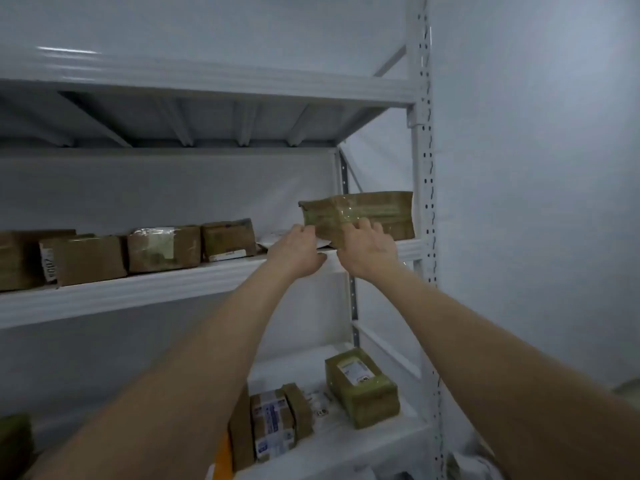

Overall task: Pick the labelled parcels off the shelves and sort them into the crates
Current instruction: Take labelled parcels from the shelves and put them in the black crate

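Note:
A taped brown cardboard parcel (367,211) sits at the right end of the middle shelf (138,292), against the white upright post. My right hand (367,247) grips its front lower edge, fingers curled over the face. My left hand (298,251) touches the parcel's left corner with thumb and fingertips. Both arms reach up from below. A flat white packet (273,239) lies partly hidden behind my left hand. No crate is in sight.
Several brown parcels (162,249) line the same shelf to the left. On the lower shelf (381,441) stand a labelled box (362,386) and smaller taped parcels (273,424). A perforated white post (424,202) and a white wall bound the right side.

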Tool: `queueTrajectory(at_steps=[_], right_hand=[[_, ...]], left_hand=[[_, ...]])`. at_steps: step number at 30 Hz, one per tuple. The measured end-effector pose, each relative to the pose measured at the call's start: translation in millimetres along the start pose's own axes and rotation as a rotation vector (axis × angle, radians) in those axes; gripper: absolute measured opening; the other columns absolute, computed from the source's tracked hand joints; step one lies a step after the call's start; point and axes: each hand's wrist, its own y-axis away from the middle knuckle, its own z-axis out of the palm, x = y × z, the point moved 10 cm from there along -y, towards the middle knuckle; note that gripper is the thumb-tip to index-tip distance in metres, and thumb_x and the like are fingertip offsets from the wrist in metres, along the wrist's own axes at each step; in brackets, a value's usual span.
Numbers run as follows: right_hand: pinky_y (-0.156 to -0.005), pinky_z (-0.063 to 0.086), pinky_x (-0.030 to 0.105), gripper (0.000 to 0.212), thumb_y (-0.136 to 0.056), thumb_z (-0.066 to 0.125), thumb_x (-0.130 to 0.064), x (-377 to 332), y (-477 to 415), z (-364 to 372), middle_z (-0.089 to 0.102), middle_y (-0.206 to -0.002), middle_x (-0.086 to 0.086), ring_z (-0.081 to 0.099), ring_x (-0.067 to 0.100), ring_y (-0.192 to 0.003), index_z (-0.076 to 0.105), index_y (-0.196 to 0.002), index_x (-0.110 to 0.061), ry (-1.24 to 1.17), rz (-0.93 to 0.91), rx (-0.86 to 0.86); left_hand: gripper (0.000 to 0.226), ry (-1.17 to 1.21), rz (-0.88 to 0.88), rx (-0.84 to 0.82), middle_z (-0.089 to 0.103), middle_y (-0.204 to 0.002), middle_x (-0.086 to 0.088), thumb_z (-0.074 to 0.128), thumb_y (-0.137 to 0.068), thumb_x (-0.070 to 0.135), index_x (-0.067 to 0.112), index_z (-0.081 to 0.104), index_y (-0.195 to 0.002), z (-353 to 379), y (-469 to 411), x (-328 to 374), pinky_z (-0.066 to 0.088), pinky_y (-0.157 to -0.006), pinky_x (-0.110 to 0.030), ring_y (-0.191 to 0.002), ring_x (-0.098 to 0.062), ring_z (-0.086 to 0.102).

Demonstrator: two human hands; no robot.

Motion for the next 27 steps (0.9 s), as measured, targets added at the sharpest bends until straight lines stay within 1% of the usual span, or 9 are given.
queueTrajectory(at_steps=[4, 7, 10, 14, 18, 20, 22, 25, 27], right_hand=[[-0.097, 0.038, 0.046, 0.043, -0.095, 0.042, -0.029, 51.5, -25.4, -6.5, 0.04, -0.137, 0.013, 0.038, 0.034, -0.125, 0.043, -0.135, -0.014, -0.011, -0.017, 0.042], [-0.098, 0.039, 0.045, 0.046, -0.095, 0.043, -0.029, 91.0, -49.9, -7.2, 0.039, -0.138, 0.013, 0.037, 0.034, -0.125, 0.041, -0.138, -0.014, -0.023, -0.038, 0.045], [-0.098, 0.038, 0.043, 0.048, -0.094, 0.045, -0.031, 124.5, -72.8, -7.4, 0.037, -0.139, 0.013, 0.037, 0.034, -0.127, 0.038, -0.139, -0.015, -0.025, -0.064, 0.044], [-0.097, 0.039, 0.044, 0.048, -0.094, 0.045, -0.028, 140.9, -94.3, -7.8, 0.035, -0.14, 0.015, 0.036, 0.035, -0.125, 0.034, -0.138, -0.014, -0.062, -0.122, 0.048], [-0.102, 0.037, 0.045, 0.058, -0.092, 0.047, -0.025, 139.4, -112.4, -6.6, 0.033, -0.144, 0.016, 0.034, 0.035, -0.129, 0.027, -0.145, -0.013, -0.084, -0.188, 0.056], [-0.105, 0.035, 0.045, 0.062, -0.093, 0.047, -0.025, 136.7, -120.2, -4.1, 0.029, -0.148, 0.015, 0.029, 0.035, -0.133, 0.021, -0.149, -0.014, -0.088, -0.216, 0.057], [-0.108, 0.031, 0.044, 0.065, -0.093, 0.047, -0.023, 133.8, -128.2, -2.2, 0.025, -0.151, 0.015, 0.023, 0.034, -0.138, 0.018, -0.15, -0.014, -0.064, -0.238, 0.081], [-0.112, 0.025, 0.045, 0.065, -0.094, 0.046, -0.023, 131.6, -141.0, 1.2, 0.022, -0.154, 0.013, 0.013, 0.034, -0.144, 0.016, -0.151, -0.014, -0.032, -0.242, 0.115], [-0.114, 0.02, 0.046, 0.067, -0.094, 0.046, -0.025, 131.3, -148.2, 6.5, 0.019, -0.156, 0.013, 0.008, 0.035, -0.146, 0.014, -0.152, -0.015, -0.015, -0.228, 0.11]], left_hand=[[0.059, 0.155, -0.114, 0.171, 0.041, -0.139, -0.012, 0.05, -0.092, 0.047, 0.013, 0.038, -0.139, -6.2, -33.6, 26.9, 0.043, -0.098, -0.046, -0.122, -0.034, 0.049], [0.058, 0.149, -0.18, 0.28, 0.038, -0.14, -0.009, 0.049, -0.093, 0.048, 0.016, 0.036, -0.14, -7.7, -58.0, 50.1, 0.041, -0.095, -0.044, -0.124, -0.032, 0.046], [0.057, 0.129, -0.221, 0.381, 0.034, -0.146, -0.007, 0.05, -0.095, 0.043, 0.02, 0.032, -0.144, -12.2, -78.5, 66.6, 0.041, -0.097, -0.042, -0.129, -0.029, 0.041], [0.057, 0.052, -0.243, 0.39, 0.032, -0.15, -0.006, 0.053, -0.095, 0.037, 0.024, 0.031, -0.146, -11.7, -103.5, 69.2, 0.039, -0.101, -0.043, -0.134, -0.028, 0.035], [0.055, -0.082, -0.22, 0.314, 0.039, -0.146, -0.007, 0.053, -0.095, 0.034, 0.021, 0.034, -0.145, -0.8, -131.0, 67.6, 0.037, -0.104, -0.042, -0.133, -0.028, 0.037], [0.049, -0.144, -0.25, 0.273, 0.047, -0.138, -0.009, 0.052, -0.096, 0.034, 0.019, 0.041, -0.141, 6.3, -141.4, 60.9, 0.041, -0.101, -0.042, -0.127, -0.029, 0.043], [0.041, -0.19, -0.27, 0.275, 0.053, -0.129, -0.01, 0.054, -0.094, 0.034, 0.019, 0.051, -0.132, 8.1, -149.1, 53.1, 0.045, -0.096, -0.042, -0.119, -0.029, 0.049], [0.03, -0.11, -0.275, 0.338, 0.055, -0.118, -0.01, 0.061, -0.091, 0.027, 0.02, 0.061, -0.12, 3.4, -155.8, 41.5, 0.048, -0.092, -0.043, -0.108, -0.029, 0.055], [0.023, -0.05, -0.282, 0.37, 0.055, -0.115, -0.011, 0.063, -0.09, 0.022, 0.021, 0.064, -0.113, 0.3, -155.5, 35.3, 0.05, -0.089, -0.044, -0.102, -0.029, 0.057]])
